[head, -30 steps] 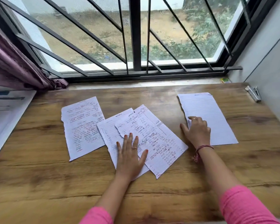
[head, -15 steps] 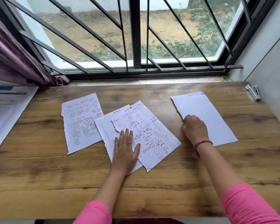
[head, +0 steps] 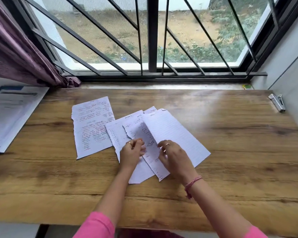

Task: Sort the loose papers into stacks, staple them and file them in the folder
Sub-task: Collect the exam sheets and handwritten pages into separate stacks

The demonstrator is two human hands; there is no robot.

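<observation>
A barred window [head: 150, 35] is filling the upper half of the frame, with a purple curtain [head: 15, 52] hanging down the upper left. Below it, a wooden tabletop [head: 230, 152] is spreading across the middle and lower part of the frame.

At the left edge, a white folder [head: 10, 114] with printed sheets is lying partly on the tabletop. Left of centre, a single handwritten sheet [head: 93, 126] is lying flat, its lower right edge just beside the pile next to it. In the centre, a loose overlapping pile of papers [head: 120, 134] is sitting on the tabletop, and a blank lined sheet [head: 175, 134] is lying on top of its right side, angled toward the lower right.

Two arms in pink sleeves [head: 96, 225] are reaching up from the bottom edge. The right hand [head: 175, 157], with a ring and a pink wrist thread [head: 193, 183], is resting on the lined sheet, its fingers curled at that sheet's left edge; the grip is blurred and I cannot tell whether it is pinching the paper. The left hand [head: 132, 153] is sitting on the pile with its fingers bent and blurred, so its grip is equally unclear.

At the far right, near the wall, a metal stapler [head: 277, 102] is lying well apart from the papers. A small green and yellow item [head: 247, 86] is sitting on the sill in the upper right.
</observation>
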